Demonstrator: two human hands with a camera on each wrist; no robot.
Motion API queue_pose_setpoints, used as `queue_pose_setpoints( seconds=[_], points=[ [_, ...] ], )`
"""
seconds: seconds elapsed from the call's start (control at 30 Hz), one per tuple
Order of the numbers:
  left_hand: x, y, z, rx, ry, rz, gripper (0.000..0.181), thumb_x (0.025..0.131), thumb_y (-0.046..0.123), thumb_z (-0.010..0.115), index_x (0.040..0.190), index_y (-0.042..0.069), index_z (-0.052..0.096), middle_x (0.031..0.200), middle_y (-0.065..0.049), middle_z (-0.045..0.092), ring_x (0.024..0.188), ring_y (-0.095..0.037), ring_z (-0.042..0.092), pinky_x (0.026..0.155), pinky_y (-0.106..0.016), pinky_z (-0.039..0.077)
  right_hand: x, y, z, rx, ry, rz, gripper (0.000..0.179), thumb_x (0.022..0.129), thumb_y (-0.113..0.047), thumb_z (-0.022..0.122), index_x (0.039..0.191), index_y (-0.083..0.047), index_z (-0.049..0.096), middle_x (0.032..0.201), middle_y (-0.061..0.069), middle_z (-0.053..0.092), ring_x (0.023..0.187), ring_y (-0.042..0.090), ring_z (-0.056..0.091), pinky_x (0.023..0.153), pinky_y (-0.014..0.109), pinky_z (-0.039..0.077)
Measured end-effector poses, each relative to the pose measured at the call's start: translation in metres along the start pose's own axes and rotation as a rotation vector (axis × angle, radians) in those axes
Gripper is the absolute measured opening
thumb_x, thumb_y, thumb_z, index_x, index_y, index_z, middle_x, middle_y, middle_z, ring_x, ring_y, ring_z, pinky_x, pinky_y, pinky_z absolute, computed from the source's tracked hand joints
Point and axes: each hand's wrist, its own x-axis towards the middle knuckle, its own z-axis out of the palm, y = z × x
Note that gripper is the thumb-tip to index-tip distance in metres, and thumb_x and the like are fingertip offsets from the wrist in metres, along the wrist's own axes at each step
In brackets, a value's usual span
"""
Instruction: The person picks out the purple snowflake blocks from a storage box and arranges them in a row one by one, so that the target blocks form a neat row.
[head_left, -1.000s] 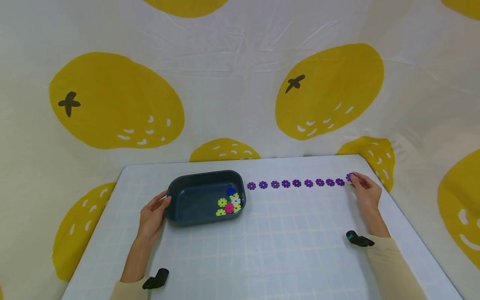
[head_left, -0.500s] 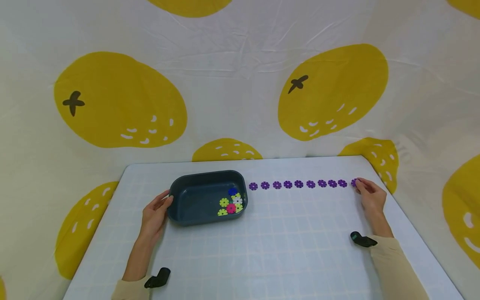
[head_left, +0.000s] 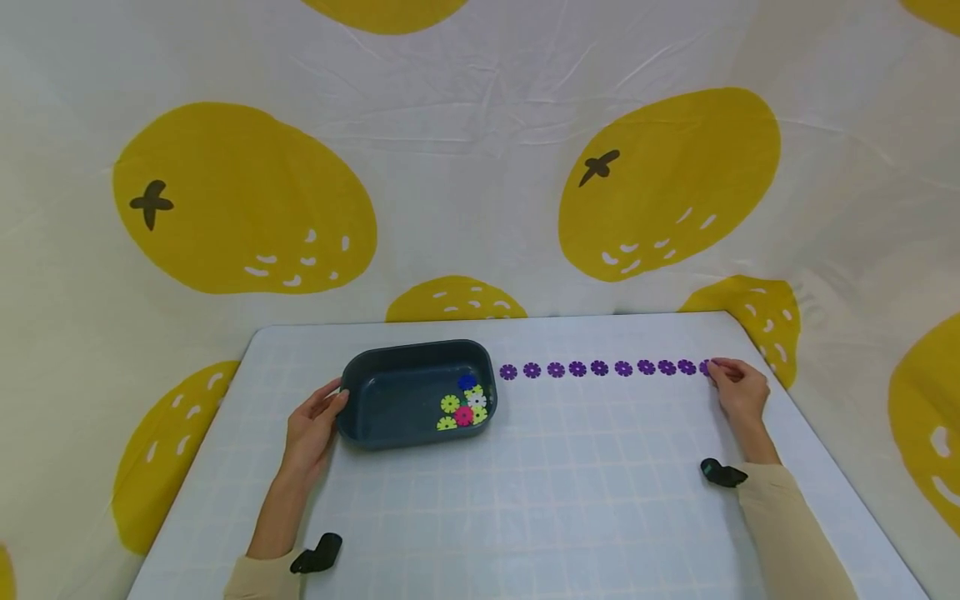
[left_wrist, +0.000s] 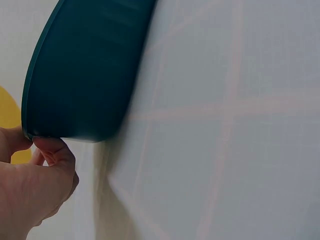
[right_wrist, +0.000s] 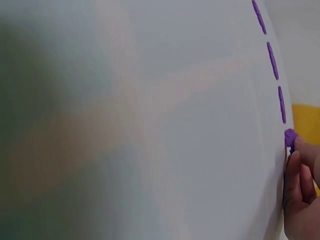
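My left hand point(head_left: 309, 433) grips the left end of a dark teal tray point(head_left: 386, 412), thumb and fingers pinching its rim point(left_wrist: 30, 135). Inside, at the right end, lie several flower-shaped discs in yellow, white, blue and pink point(head_left: 464, 416). A row of purple flower discs point(head_left: 599, 368) runs along the table from the tray's right side. At the row's far right end, my right hand point(head_left: 741, 396) pinches one more purple flower disc point(right_wrist: 290, 137), partly covered by the fingertips. In the right wrist view it stands beside its neighbour disc point(right_wrist: 282, 105), with a small gap.
The table is covered with a pale checked cloth point(head_left: 562, 500). Its back edge point(head_left: 600, 315) lies just behind the row. Beyond hangs a pale backdrop printed with large yellow fruit point(head_left: 667, 183). Both forearms carry small black wrist devices point(head_left: 318, 554).
My right hand has brought its purple disc down to the level of the row, then slightly left towards the neighbouring disc. The left hand keeps its hold on the tray.
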Motion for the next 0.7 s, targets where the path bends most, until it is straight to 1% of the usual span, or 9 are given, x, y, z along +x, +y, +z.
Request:
queue_pose_setpoints(
  seconds=[0.1,0.23,0.37,0.5,0.6,0.7],
  points=[
    [-0.0002,0.0001,0.0006,-0.007,0.002,0.005,0.059,0.097,0.028,0.074,0.148,0.006,0.054,0.101,0.011,0.062,0.090,-0.002,0.055,0.073,-0.014,0.045,0.0019,-0.0023,0.0011,-0.057,0.011,-0.043,0.042,0.104,-0.033,0.062,0.132,-0.002,0.066,0.098,0.000,0.059,0.076,0.005,0.052,0.063,0.007,0.045],
    [-0.0002,-0.0002,0.0009,-0.019,0.004,0.000,0.058,0.097,0.028,0.075,0.147,0.007,0.055,0.101,0.011,0.062,0.090,-0.002,0.055,0.073,-0.015,0.045,0.0045,-0.0057,0.0005,-0.086,-0.002,-0.059,0.043,0.105,-0.031,0.060,0.134,0.001,0.064,0.103,0.008,0.061,0.077,0.010,0.051,0.061,0.008,0.045],
    [0.0001,-0.0004,0.0010,-0.028,0.006,0.003,0.057,0.097,0.027,0.074,0.147,0.007,0.055,0.100,0.011,0.062,0.088,-0.002,0.055,0.072,-0.014,0.045,0.0052,-0.0083,0.0001,-0.108,-0.027,-0.059,0.042,0.106,-0.029,0.059,0.134,0.002,0.063,0.105,0.009,0.060,0.079,0.012,0.051,0.060,0.008,0.044],
    [0.0004,-0.0005,0.0003,-0.021,0.001,0.000,0.055,0.099,0.026,0.072,0.147,0.008,0.054,0.099,0.012,0.061,0.089,-0.002,0.054,0.072,-0.014,0.044,0.0045,-0.0086,0.0010,-0.128,-0.024,-0.051,0.038,0.105,-0.027,0.061,0.130,0.001,0.065,0.102,0.009,0.061,0.079,0.012,0.052,0.058,0.010,0.044],
    [0.0004,-0.0006,-0.0002,-0.004,-0.001,-0.005,0.055,0.099,0.026,0.071,0.148,0.008,0.054,0.101,0.012,0.060,0.090,-0.002,0.054,0.073,-0.014,0.044,0.0033,-0.0078,0.0017,-0.134,-0.009,-0.054,0.037,0.104,-0.025,0.062,0.128,0.003,0.065,0.103,0.012,0.062,0.081,0.015,0.052,0.058,0.011,0.042],
    [0.0003,-0.0005,-0.0002,0.005,0.000,-0.006,0.055,0.099,0.027,0.071,0.148,0.009,0.054,0.102,0.011,0.060,0.091,-0.003,0.054,0.074,-0.015,0.044,0.0028,-0.0067,0.0012,-0.149,-0.012,-0.068,0.040,0.107,-0.027,0.055,0.131,0.005,0.062,0.109,0.017,0.061,0.086,0.019,0.052,0.060,0.010,0.040]
  ],
)
